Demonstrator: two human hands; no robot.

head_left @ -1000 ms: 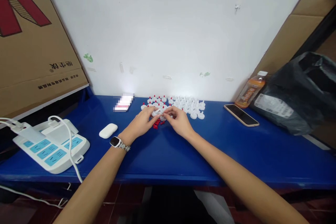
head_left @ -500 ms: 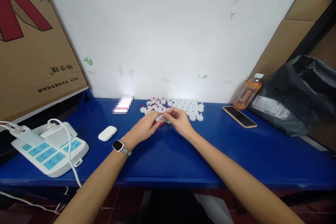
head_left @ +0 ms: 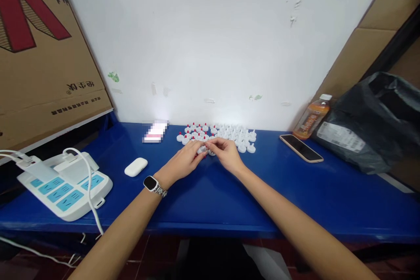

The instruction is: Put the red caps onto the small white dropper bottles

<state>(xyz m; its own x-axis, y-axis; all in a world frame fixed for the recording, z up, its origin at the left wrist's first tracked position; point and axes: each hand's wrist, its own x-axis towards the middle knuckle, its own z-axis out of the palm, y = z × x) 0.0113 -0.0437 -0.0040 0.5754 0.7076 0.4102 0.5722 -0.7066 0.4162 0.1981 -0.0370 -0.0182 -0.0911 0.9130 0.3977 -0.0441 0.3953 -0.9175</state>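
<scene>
Over the middle of the blue table, my left hand (head_left: 187, 157) is closed on a white nozzle cap (head_left: 201, 150), held between thumb and fingers. My right hand (head_left: 227, 153) meets it with thumb and forefinger pinched at the nozzle's tip; what lies in that pinch is too small to make out. Behind my left hand stand several white nozzle caps with red tips (head_left: 187, 135). Behind my right hand is a group of plain white nozzle caps (head_left: 242, 148) without red tips. Some small red tips (head_left: 205, 154) show beneath my hands, partly hidden.
On the blue table (head_left: 210, 201), a white power strip (head_left: 65, 192) with cables and a white earbud case (head_left: 136, 167) lie left. To the right are a phone (head_left: 301, 148), an orange drink bottle (head_left: 311, 118) and a dark plastic bag (head_left: 367, 131). A cardboard box (head_left: 49, 70) stands left.
The view has shifted slightly. My hands stay together at the same spot, with the fingers adjusted a little around the white nozzle cap.
</scene>
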